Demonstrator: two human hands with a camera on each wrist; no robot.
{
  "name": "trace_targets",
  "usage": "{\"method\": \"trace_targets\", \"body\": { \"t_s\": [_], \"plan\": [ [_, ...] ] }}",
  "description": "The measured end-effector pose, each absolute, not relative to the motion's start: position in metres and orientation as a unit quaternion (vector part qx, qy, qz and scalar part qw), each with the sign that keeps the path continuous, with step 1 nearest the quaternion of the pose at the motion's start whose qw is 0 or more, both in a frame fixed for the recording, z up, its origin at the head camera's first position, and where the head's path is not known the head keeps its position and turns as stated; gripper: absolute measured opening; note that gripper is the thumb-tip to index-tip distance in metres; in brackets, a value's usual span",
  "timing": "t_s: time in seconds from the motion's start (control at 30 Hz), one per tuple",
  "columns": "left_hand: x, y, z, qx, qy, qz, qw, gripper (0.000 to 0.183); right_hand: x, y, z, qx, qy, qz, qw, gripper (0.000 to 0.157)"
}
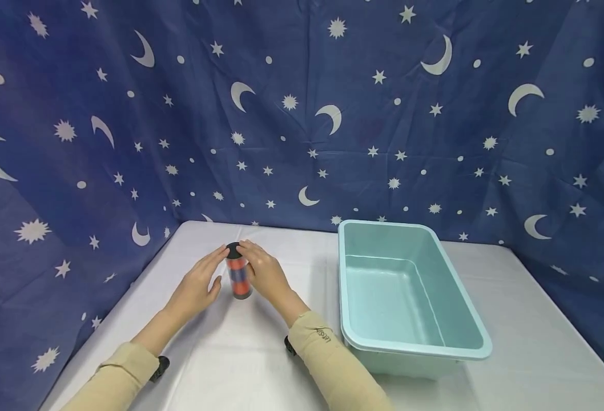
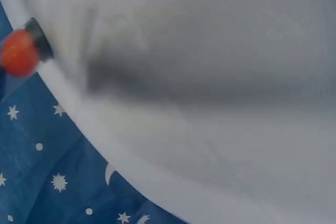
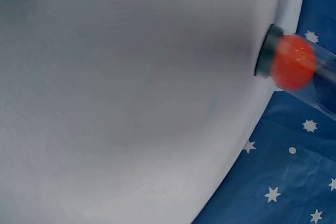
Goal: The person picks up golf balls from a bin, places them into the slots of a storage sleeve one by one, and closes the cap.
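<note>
A clear tube (image 1: 238, 277) with a black lid and dark base stands near the middle left in the head view, with orange-red balls and a dark blue one inside. My left hand (image 1: 193, 288) has its fingertips at the left of the lid, fingers nearly straight and thumb apart from the tube. From the other side, my right hand (image 1: 267, 272) lays its fingers on the lid's right edge, thumb beside the wall. Each wrist view catches the tube's lower end: an orange ball (image 2: 20, 53) at the left wrist, the dark base (image 3: 269, 51) at the right.
A pale green plastic tub (image 1: 350, 274) stands to the right of the right forearm. White cloth (image 1: 230, 365) covers the table. A blue curtain (image 1: 302, 114) with moons and stars hangs behind and along the left side.
</note>
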State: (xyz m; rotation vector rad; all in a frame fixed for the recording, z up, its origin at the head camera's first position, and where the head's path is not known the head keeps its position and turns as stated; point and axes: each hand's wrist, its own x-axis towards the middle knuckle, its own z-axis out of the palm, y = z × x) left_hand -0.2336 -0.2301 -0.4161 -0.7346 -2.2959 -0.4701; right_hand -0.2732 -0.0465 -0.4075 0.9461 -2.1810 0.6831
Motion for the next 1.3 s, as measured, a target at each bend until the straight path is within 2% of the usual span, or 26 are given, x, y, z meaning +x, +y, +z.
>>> {"method": "trace_targets", "body": {
  "t_s": [0.17,0.5,0.67,0.9,1.07,1.3],
  "plan": [
    [-0.235,-0.229,-0.431,-0.305,-0.865,-0.184,0.353,0.071,-0.272,-0.046,-0.42,0.357,-0.812,0.295,0.355,0.036],
    [-0.236,-0.23,-0.438,-0.299,-0.859,-0.197,0.367,0.079,-0.267,-0.049,-0.421,0.35,-0.81,0.312,0.353,0.038],
    [-0.237,-0.23,-0.427,-0.295,-0.857,-0.206,0.368,0.067,-0.267,-0.052,-0.412,0.328,-0.836,0.291,0.329,0.03],
    [-0.241,-0.228,-0.408,-0.285,-0.856,-0.218,0.373,0.047,-0.274,-0.06,-0.379,0.29,-0.865,0.267,0.31,0.018],
    [-0.246,-0.224,-0.404,-0.292,-0.856,-0.215,0.368,0.042,-0.28,-0.059,-0.353,0.272,-0.878,0.284,0.273,0.019],
    [-0.246,-0.226,-0.404,-0.282,-0.855,-0.22,0.375,0.038,-0.286,-0.052,-0.323,0.251,-0.899,0.312,0.178,0.023]
  ]
}}
